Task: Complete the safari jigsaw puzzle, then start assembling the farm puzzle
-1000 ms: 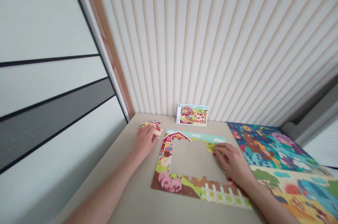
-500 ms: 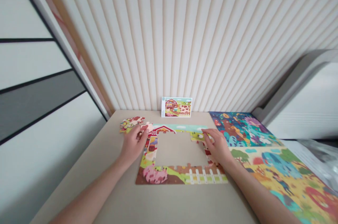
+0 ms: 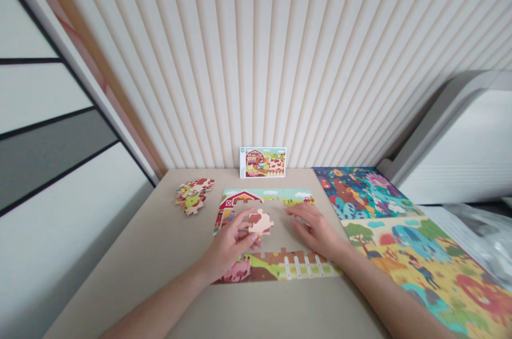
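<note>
My left hand (image 3: 232, 240) is closed on a cream-and-brown puzzle piece (image 3: 260, 223), held above the middle of a farm jigsaw. That farm jigsaw (image 3: 264, 273) lies on the table as a joined border around bare tabletop, with a red barn at the upper left, a pink pig at the lower left and a white fence at the lower right. My right hand (image 3: 318, 229) hovers over the jigsaw's right side, fingers apart and holding nothing; it hides most of that edge. A pile of loose puzzle pieces (image 3: 194, 194) lies to the left of the barn.
A picture card (image 3: 263, 162) of the farm scene leans against the pleated wall (image 3: 248, 62). To the right lie a dark-blue finished puzzle (image 3: 362, 193) and a yellow animal puzzle (image 3: 428, 264). Clear plastic wrapping (image 3: 484, 235) sits at the far right.
My left hand has carried the cream-and-brown piece from beside the pile to over the jigsaw's middle. My right hand has left the upper-right border and moved down and slightly left, its fingers spread.
</note>
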